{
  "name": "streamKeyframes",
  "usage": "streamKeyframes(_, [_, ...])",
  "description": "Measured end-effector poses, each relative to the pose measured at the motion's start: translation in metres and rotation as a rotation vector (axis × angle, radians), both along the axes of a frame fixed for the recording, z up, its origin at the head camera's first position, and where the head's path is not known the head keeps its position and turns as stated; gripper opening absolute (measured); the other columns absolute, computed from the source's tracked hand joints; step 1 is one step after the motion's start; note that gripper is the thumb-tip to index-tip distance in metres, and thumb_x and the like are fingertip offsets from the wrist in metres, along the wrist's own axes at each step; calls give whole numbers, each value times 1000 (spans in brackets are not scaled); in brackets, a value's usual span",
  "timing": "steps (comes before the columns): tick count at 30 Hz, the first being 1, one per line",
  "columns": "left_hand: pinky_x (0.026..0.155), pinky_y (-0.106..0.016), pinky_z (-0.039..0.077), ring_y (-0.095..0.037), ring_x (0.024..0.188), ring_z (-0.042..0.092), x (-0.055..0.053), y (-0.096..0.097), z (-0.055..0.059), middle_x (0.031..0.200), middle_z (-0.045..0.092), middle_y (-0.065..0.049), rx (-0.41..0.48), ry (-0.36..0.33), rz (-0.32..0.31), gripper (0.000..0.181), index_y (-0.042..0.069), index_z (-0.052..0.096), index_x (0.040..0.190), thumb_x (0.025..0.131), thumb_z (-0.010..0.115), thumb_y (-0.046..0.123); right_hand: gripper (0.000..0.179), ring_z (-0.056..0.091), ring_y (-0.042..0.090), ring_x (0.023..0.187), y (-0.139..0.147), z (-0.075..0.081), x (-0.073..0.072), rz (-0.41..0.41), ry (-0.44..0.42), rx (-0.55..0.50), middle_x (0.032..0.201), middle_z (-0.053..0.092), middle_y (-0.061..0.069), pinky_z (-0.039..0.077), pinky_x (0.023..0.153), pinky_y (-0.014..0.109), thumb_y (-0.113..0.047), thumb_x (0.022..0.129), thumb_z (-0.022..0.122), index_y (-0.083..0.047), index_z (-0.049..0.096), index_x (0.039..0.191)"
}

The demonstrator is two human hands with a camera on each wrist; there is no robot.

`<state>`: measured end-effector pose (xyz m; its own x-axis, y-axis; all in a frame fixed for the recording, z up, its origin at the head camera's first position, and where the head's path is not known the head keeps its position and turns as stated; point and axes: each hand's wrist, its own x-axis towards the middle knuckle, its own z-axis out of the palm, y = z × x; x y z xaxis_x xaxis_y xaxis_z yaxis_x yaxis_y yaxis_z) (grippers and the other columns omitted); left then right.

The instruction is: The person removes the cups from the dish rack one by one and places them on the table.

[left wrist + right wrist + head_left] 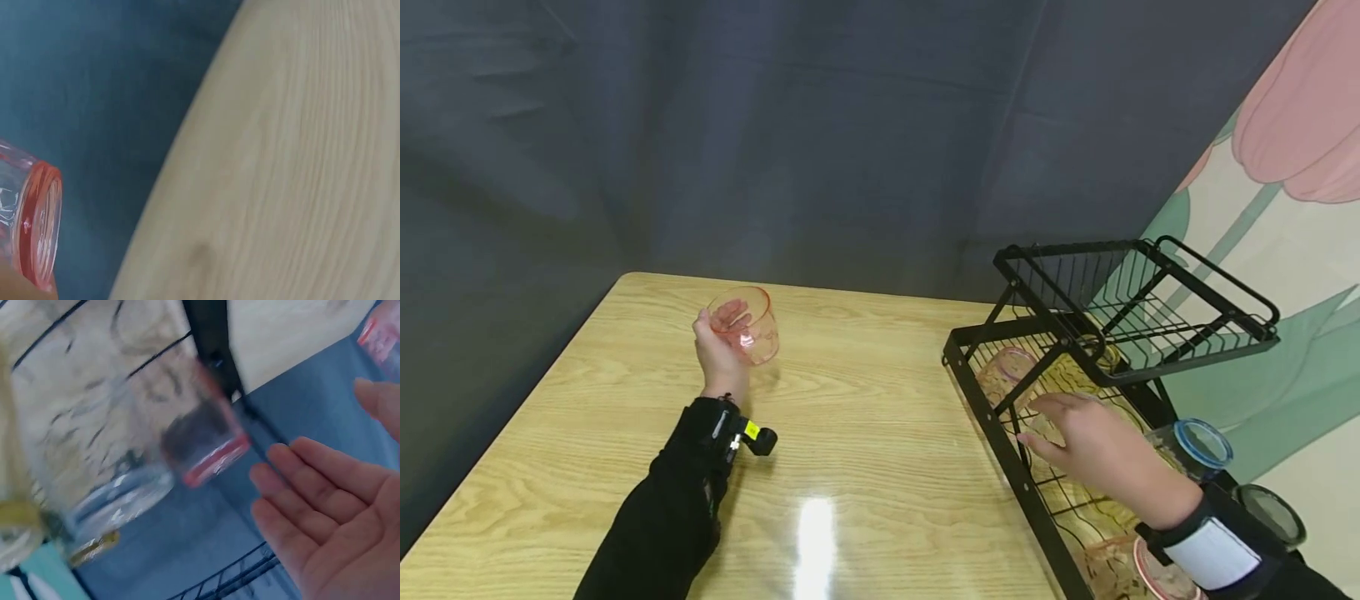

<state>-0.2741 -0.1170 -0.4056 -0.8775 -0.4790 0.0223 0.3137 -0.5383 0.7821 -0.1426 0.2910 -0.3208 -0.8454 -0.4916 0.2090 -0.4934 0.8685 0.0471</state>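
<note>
My left hand grips a clear pink glass and holds it tilted over the far left part of the table. The left wrist view catches the pink end of that glass at its left edge. My right hand reaches over the lower tier of a black wire dish rack, palm down with nothing in it. Seen from the right wrist, its fingers are extended beside a pink glass and a clear glass, both blurred. In the head view the hand partly hides the clear glass.
The rack's upper basket overhangs part of the lower tier. Yellow glasses and another pink glass sit in it. A blue-rimmed glass and a dark-rimmed one are on its right side. A dark curtain hangs behind the table.
</note>
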Motion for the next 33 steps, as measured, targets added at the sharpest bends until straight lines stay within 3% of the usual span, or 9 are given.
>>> streamKeyframes(4, [81,-28,36,-28,96,47,-9,-25,-10,106,55,-13,-124,-68,117,50,-5,54,105,93,26,34,50,58,30,81,18,-2,-5,-47,13,85,96,60,18,48,67,41,-42,76,60,2,61,99])
streamKeyframes(9, [81,-26,35,-22,93,48,-17,-54,-16,103,54,-10,-93,-141,201,46,-2,55,103,93,28,34,59,52,38,91,30,-8,-17,-83,-3,209,107,52,25,45,73,47,-39,72,65,8,55,107])
streamKeyframes(14, [78,-24,35,-16,85,48,-19,-79,-24,98,54,-7,-93,-204,289,42,1,56,99,93,28,32,66,46,36,101,32,-18,-34,-75,-55,324,111,49,24,45,75,45,-38,65,72,8,52,109])
streamKeyframes(20, [88,-27,31,-16,90,45,-18,-92,-33,100,50,-5,-88,-245,304,38,3,56,102,93,25,23,70,43,39,103,34,-28,-47,-114,-170,434,109,51,22,41,81,47,-40,54,77,5,57,105])
streamKeyframes(23, [84,-27,33,-17,87,45,-20,-94,-37,98,50,-6,-78,-234,321,36,2,56,100,91,25,18,70,46,39,97,34,-31,-47,-99,-204,475,106,54,20,37,84,49,-40,49,79,3,60,101])
streamKeyframes(28, [63,-21,34,-15,76,44,-23,-98,-38,90,50,-6,-54,-214,362,34,1,57,93,90,26,14,70,48,36,89,32,-32,-45,-70,-202,577,101,53,18,38,81,49,-34,42,83,1,58,98])
streamKeyframes(33, [61,-19,34,-14,75,43,-23,-102,-39,88,49,-6,-55,-257,393,33,0,58,92,89,29,13,52,49,34,83,31,-35,-43,-53,-136,663,94,54,15,41,78,47,-15,49,81,-3,61,95])
